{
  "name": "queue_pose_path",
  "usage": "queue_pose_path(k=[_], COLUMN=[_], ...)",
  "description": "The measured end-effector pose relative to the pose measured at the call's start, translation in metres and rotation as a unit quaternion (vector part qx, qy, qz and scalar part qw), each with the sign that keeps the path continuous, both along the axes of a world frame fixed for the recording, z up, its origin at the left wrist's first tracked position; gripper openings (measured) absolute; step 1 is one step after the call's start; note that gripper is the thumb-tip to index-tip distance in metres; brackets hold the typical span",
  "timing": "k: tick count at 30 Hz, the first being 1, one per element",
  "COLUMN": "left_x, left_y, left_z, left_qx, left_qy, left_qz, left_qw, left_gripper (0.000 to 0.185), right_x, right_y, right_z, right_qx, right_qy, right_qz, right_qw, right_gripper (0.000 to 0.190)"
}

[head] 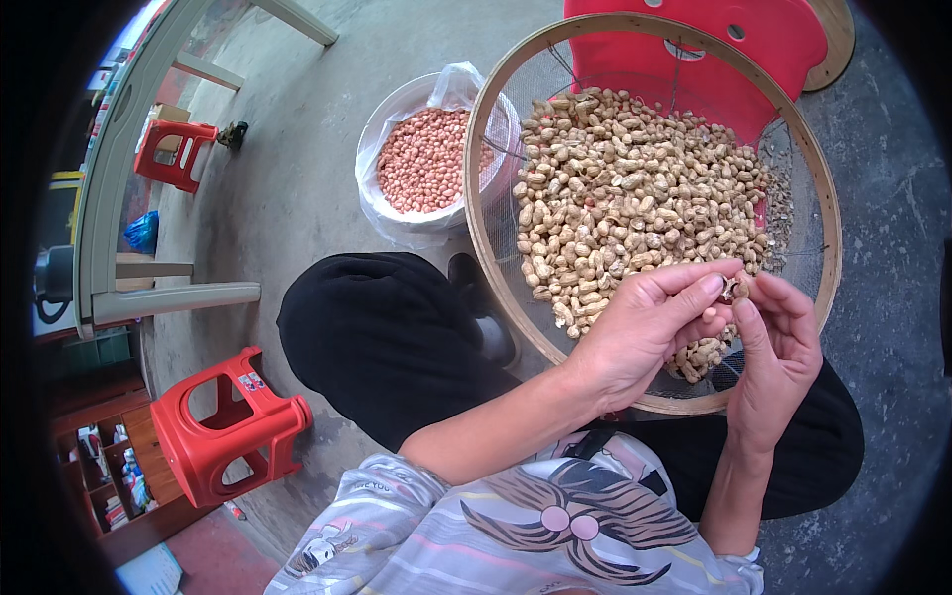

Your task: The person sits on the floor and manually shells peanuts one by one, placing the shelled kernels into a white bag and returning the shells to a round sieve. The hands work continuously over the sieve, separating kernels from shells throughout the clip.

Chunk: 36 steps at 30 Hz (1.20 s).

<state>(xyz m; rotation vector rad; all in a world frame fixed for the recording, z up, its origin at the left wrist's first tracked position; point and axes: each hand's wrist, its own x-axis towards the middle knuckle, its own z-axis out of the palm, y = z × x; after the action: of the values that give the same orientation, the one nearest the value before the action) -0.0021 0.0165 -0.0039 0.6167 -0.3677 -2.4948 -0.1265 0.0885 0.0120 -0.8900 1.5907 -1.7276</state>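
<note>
Over the near right part of a round wooden-rimmed mesh sieve point(831, 223), my two hands meet fingertip to fingertip. A cracked peanut pod point(735, 287) is pinched between them. My left hand point(654, 312) grips its left side with thumb and forefinger, and a pale kernel shows by its curled fingers. On the pod's right side, my right hand point(777, 342) holds it with thumb and fingertips. Below them, a big heap of unshelled peanuts point(632, 193) covers much of the mesh. Left of the sieve, shelled pink peanuts point(424, 163) fill a white bucket point(363, 149) lined with clear plastic.
Under the sieve's far side is a red plastic chair point(617, 44). Shell bits point(779, 201) show through the mesh at right. A red plastic stool point(223, 431) stands at left, with a smaller red stool point(175, 156) beyond. A grey-green table point(119, 149) and wooden drawers point(141, 439) line the left.
</note>
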Motion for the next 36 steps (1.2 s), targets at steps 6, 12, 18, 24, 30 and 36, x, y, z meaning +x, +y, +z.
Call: queue_pose_path(k=[6,12,18,24,30,36], left_x=[0.000,-0.004,-0.004,-0.004,-0.005,-0.004], left_y=[-0.002,0.003,0.003,0.003,0.002,0.004], left_z=[0.000,-0.001,-0.007,-0.009,-0.009,-0.007], left_qx=[0.009,-0.015,-0.025,-0.018,0.046,0.000], left_qy=[0.002,-0.027,-0.020,-0.013,0.015,-0.015], left_qz=[-0.005,0.015,0.023,0.005,0.011,0.000], left_qw=[1.000,0.999,0.999,1.000,0.999,1.000], left_gripper=[0.031,0.027,0.029,0.027,0.028,0.022], right_x=[-0.001,0.005,0.005,0.002,-0.002,-0.006], right_y=[0.000,0.001,0.002,0.006,0.008,0.006], right_z=[0.000,-0.001,-0.005,-0.009,-0.009,-0.002], right_qx=[0.001,0.012,0.002,-0.007,-0.022,-0.009], right_qy=[0.127,0.110,-0.015,-0.129,-0.063,0.207], right_qz=[0.000,-0.010,0.002,-0.001,0.017,0.037], right_qw=[0.992,0.994,1.000,0.992,0.998,0.978], right_gripper=[0.026,0.026,0.027,0.028,0.027,0.026])
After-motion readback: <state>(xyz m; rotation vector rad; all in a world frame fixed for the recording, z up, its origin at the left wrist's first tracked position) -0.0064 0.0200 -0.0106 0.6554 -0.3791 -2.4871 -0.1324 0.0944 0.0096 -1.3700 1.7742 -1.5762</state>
